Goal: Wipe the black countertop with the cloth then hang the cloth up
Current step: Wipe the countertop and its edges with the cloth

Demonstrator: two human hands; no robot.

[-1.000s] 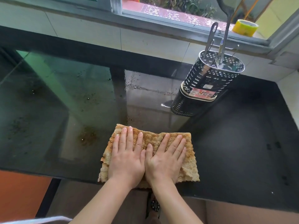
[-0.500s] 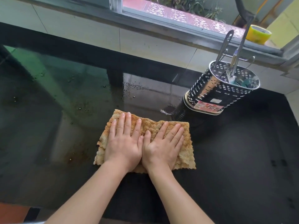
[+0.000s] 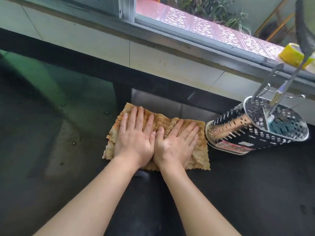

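utensil holder [image 3: 259, 133]: 2 utensils upright | cloth [image 3: 201, 154] just beside

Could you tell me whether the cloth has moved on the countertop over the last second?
Yes. The cloth has slid away from the counter's near edge toward the back wall, and now lies nearly against the utensil holder.

No legible text; only a blurred red label [image 3: 231, 145] on the utensil holder [image 3: 255, 132].

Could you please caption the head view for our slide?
Left hand and right hand press a tan cloth flat on the black countertop.
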